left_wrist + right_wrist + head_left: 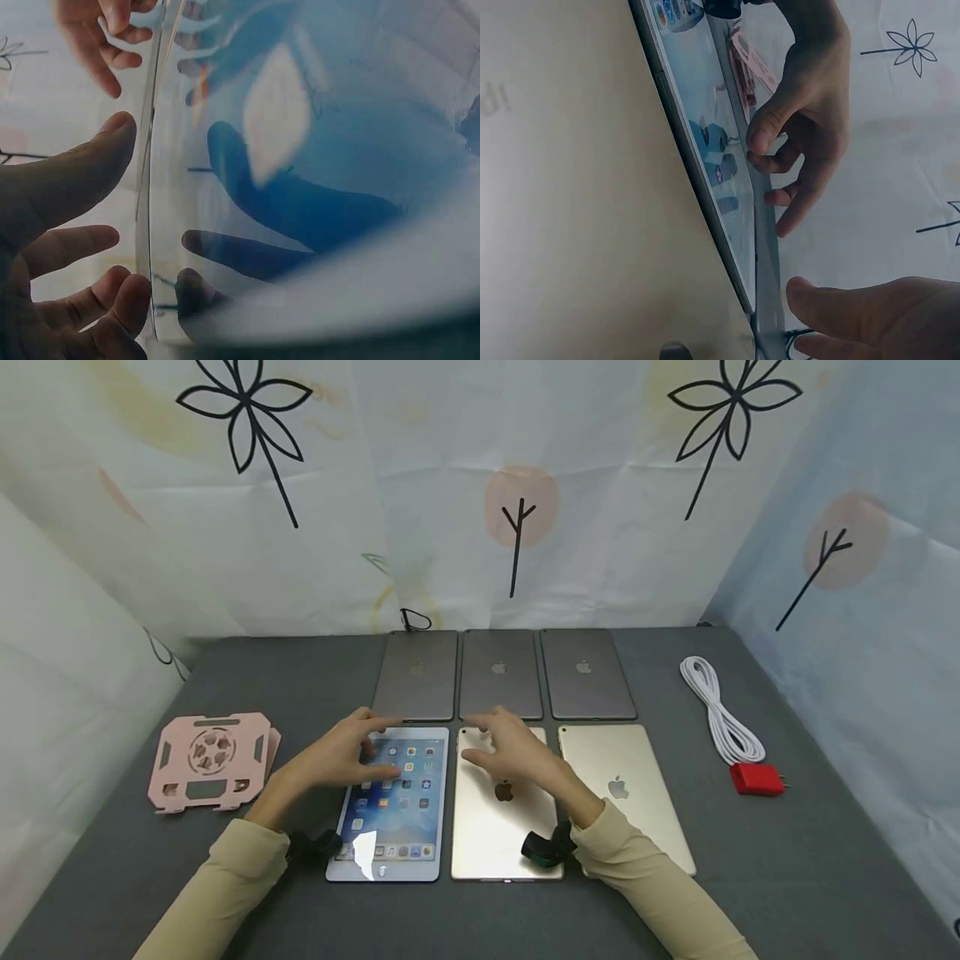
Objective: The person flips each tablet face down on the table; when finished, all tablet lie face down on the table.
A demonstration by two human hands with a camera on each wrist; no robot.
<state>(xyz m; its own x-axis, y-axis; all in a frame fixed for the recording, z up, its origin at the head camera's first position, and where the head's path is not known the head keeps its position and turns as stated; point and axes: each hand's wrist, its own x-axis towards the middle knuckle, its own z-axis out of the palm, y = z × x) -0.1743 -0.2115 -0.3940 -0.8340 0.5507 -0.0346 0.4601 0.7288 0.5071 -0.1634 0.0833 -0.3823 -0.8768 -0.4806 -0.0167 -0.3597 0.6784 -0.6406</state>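
A white-framed tablet (405,827) lies face up with its screen lit and rows of app icons showing. My left hand (330,760) hovers over its upper left part, fingers spread and loosely bent, holding nothing. Beside it a gold tablet (502,843) lies face down, a dark apple logo on its back. Over the top of that one is my right hand (517,752), fingers extended toward the left and nothing in its grasp. In the left wrist view, the left thumb and fingers are mirrored in the glossy screen (337,157). The right wrist view shows both hands above the tablets, apart from each other.
Another gold tablet (622,760) lies face down to the right. Three grey tablets, one being the middle one (499,689), form the back row. A pink metal stand (213,760) sits at left. At right are a coiled white cable (720,714) and a red plug adapter (757,779).
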